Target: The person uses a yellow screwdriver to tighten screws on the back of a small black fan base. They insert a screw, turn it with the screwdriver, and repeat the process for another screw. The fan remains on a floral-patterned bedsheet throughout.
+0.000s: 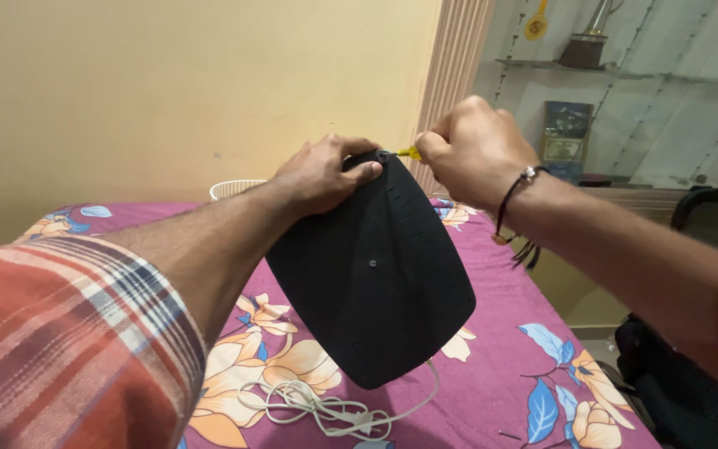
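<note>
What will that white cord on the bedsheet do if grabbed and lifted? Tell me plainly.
The white cord probably lifts floppy: it lies in loose tangled loops on the floral bedsheet. It looks thin, so likely light. One strand runs up behind the black iron soleplate, so pulling may tug that.

Yellow wall (pixel 168 83), perhaps glass shelf (pixel 625 75)

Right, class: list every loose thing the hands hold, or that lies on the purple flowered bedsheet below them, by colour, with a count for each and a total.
Black: 1, the flat base plate, gripped by the left hand.
Yellow: 1, the screwdriver, in the right hand, at the plate's top.
White: 1, the coiled cord on the bedsheet.
Total: 3.
</note>
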